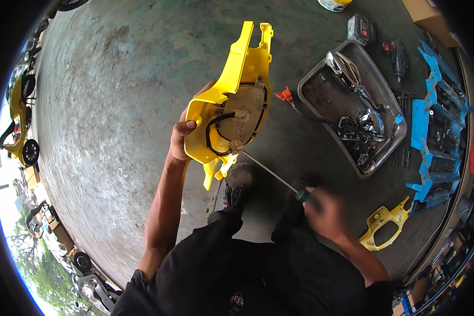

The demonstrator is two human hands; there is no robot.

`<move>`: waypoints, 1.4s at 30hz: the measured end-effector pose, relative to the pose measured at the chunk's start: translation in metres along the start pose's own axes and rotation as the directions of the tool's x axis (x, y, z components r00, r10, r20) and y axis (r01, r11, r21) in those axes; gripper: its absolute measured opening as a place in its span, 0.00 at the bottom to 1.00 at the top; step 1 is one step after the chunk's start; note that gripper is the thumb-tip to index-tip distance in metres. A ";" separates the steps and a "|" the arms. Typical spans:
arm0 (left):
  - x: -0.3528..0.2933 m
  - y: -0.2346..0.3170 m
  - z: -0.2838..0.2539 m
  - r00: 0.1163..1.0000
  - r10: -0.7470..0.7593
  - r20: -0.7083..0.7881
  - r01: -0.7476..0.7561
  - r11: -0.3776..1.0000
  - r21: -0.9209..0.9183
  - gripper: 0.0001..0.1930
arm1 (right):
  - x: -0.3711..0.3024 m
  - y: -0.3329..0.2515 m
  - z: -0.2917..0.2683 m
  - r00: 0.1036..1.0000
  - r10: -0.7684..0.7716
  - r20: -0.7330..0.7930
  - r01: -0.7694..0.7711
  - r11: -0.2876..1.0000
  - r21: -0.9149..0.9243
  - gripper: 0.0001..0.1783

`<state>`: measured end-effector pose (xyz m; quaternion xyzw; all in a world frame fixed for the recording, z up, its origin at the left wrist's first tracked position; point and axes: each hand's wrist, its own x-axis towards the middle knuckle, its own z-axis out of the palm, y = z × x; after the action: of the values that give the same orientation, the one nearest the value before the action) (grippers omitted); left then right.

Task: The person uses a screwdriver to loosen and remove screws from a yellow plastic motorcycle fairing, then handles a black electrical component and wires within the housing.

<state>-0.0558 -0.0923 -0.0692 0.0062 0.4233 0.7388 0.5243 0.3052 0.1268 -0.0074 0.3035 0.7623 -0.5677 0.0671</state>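
Observation:
My left hand point(183, 134) grips the edge of a yellow plastic scooter handlebar cover point(227, 84), thumb over its near face, holding it up above the floor. Set into the cover is a round, pale instrument housing point(242, 118) with a black cable and a light-coloured connector point(236, 147). In my right hand point(324, 213), slightly blurred, is a screwdriver point(273, 174) with a green handle. Its long shaft slants up and left, the tip at or near the connector; I cannot tell whether they touch.
On the right lies a metal tray point(321, 84) with chrome parts and wiring; an orange-red connector point(285, 95) hangs outside it. Beyond are a power tool point(399, 60), a battery point(360, 30) and a blue tool rack point(432, 126). A second yellow frame point(376, 218) rests near my right forearm.

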 end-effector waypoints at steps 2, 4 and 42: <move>0.001 0.001 0.007 1.000 0.005 0.006 -0.005 1.000 0.004 0.49 | 0.000 -0.003 0.001 0.941 0.288 0.175 -0.334 0.865 0.373 0.19; 0.000 0.002 0.013 1.000 0.013 0.005 -0.013 1.000 0.016 0.49 | 0.004 -0.010 -0.004 0.894 0.363 0.263 -0.446 0.778 0.442 0.19; 0.007 0.024 0.084 0.980 0.201 0.018 -0.200 0.957 0.212 0.56 | 0.004 -0.004 0.009 0.947 -0.316 -0.050 0.297 0.927 -0.230 0.21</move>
<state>-0.0393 -0.0372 -0.0028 0.1037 0.4982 0.7385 0.4424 0.2980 0.1192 -0.0091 0.1956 0.8604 -0.4701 -0.0225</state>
